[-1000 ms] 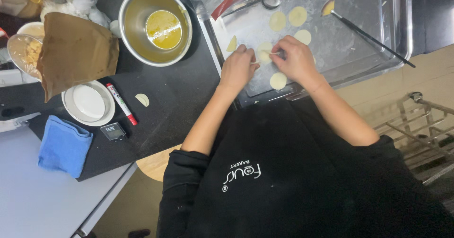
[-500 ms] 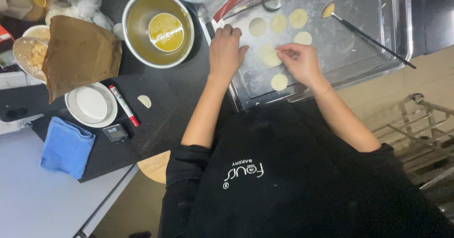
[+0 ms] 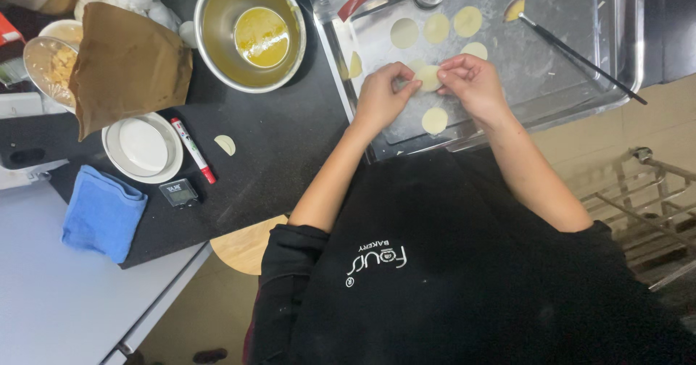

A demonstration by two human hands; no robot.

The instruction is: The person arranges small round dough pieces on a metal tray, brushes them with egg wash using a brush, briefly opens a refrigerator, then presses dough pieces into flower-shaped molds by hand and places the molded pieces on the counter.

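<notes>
Your left hand (image 3: pixel 380 97) and right hand (image 3: pixel 471 82) together pinch one pale round dough disc (image 3: pixel 429 77) above the floured steel tray (image 3: pixel 580 60). Five more discs lie flat on that tray, and one lies on the black counter (image 3: pixel 275 155).

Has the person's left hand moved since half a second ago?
Yes. The left hand has come down the metal tray, away from the steel bowl, to meet the right hand on a dough round.

Single head-worn view, looking steeply down, close over floured tray (image 3: pixel 580 82)
</notes>
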